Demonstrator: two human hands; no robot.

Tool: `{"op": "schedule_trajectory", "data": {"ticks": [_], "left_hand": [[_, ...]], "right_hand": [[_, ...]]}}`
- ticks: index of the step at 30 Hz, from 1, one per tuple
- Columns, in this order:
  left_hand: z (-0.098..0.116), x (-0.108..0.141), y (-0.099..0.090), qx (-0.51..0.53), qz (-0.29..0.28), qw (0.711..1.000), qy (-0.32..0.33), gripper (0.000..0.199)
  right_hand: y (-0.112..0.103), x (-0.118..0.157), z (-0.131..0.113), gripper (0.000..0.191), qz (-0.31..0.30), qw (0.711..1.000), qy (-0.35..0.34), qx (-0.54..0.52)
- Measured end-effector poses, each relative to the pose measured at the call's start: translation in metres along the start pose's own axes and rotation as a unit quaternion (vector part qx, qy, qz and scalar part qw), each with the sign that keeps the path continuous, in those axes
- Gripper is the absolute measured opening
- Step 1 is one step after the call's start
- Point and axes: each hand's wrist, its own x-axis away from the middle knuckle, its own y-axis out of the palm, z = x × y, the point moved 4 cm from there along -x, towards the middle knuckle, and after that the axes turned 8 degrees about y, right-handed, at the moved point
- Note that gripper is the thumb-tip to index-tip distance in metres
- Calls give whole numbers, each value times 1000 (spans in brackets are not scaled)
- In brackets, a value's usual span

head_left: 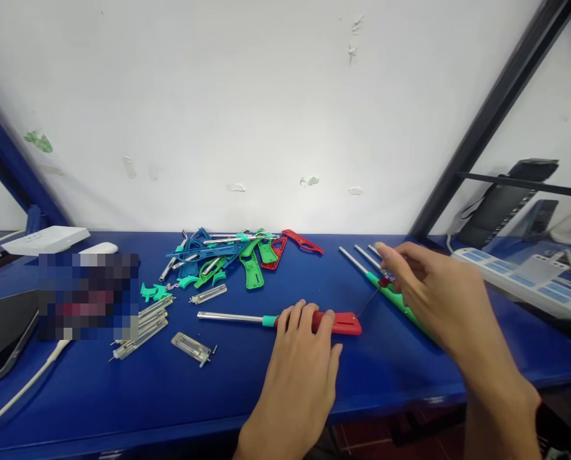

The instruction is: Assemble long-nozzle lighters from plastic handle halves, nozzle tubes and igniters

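A red long-necked lighter (346,323) with a silver tube and a teal collar lies across the blue table. My left hand (298,358) holds it down, fingers curled over the red handle. In my right hand (433,287) is a screwdriver (385,281), its handle mostly covered by the fingers. The thin shaft slants down and its tip is at the red handle's right end; whether it sits in a screw I cannot tell. Under and behind my right hand lies a green long-necked lighter (400,299), with more silver tubes beside it.
Blue, green and red lighter shells (251,271) are heaped by the wall. Teal triggers (155,292), clear fuel tanks (144,329) and a loose clear tank (190,347) lie left. A phone (7,335) sits far left, a power strip (520,281) right.
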Motion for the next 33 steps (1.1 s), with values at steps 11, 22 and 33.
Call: {"op": "schedule_trajectory", "data": {"ticks": [11,22,33], "left_hand": [[1,-1,0,-8,6,1000,8,38],[0,0,0,-12,6,1000,14,38],[-1,-1,1,-17,14,1000,18,38]], "right_hand": [[6,-2,-3,52,-28,999,-15,-20],[16,5,-25,40,-126,984,-79,-96],[18,10,-29,40,-175,967,-63,-172]]}}
